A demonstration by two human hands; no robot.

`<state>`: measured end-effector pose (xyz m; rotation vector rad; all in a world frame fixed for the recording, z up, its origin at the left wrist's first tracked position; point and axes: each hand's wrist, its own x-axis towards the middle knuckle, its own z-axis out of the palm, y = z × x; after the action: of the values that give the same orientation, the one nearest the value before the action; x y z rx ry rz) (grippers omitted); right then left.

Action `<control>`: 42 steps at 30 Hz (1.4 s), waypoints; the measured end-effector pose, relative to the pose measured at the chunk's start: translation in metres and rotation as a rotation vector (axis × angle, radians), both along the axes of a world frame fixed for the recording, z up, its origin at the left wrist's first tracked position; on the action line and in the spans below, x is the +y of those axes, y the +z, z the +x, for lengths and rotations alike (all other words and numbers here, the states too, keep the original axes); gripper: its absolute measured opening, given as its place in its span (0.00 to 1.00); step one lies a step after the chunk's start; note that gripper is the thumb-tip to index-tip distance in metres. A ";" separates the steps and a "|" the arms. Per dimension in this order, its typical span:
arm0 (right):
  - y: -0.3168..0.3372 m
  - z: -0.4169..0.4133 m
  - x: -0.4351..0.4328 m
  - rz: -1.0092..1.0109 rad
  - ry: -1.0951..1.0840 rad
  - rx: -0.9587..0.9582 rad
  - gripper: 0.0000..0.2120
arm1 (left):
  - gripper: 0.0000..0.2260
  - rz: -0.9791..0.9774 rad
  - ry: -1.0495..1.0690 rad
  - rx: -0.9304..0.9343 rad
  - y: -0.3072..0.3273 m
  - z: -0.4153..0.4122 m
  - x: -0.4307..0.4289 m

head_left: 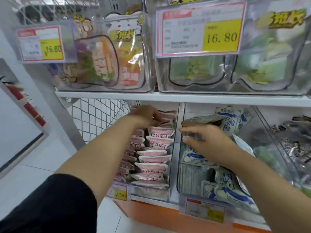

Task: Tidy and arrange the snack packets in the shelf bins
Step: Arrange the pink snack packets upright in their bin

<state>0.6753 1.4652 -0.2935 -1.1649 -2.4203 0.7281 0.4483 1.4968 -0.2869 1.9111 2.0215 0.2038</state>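
Observation:
Two clear bins stand side by side on the lower shelf. The left bin (pixel 173 190) holds rows of pink snack packets (pixel 155 158). My left hand (pixel 146 116) reaches into its back, fingers curled over the rearmost pink packets. The right bin (pixel 180 148) holds blue-and-white snack packets (pixel 225 187). My right hand (pixel 203 137) is over that bin, fingers pinching a blue-and-white packet (pixel 193 137) near the bin's left wall. A grey-backed packet (pixel 202 119) lies flat on top of the pile just behind my right hand.
A third bin (pixel 282 145) of dark packets stands at the far right. Above, the upper shelf (pixel 117 95) carries clear bins of large pouches with price tags (pixel 200 29) reading 16.80. White wire mesh (pixel 97 115) closes the left side. White floor tiles lie left.

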 end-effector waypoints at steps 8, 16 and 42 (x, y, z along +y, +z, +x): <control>0.002 0.003 0.004 0.009 0.020 0.013 0.15 | 0.09 0.058 -0.097 0.104 -0.007 0.005 0.010; -0.002 0.003 0.008 0.031 0.038 0.020 0.15 | 0.12 -0.128 -0.127 0.247 0.001 0.020 0.017; -0.006 0.000 0.010 0.010 0.041 0.103 0.14 | 0.21 -0.198 0.071 -0.136 -0.015 0.047 0.000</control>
<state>0.6755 1.4750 -0.2994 -1.0505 -2.3661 0.7675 0.4950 1.4971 -0.3021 1.6614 1.9433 0.1418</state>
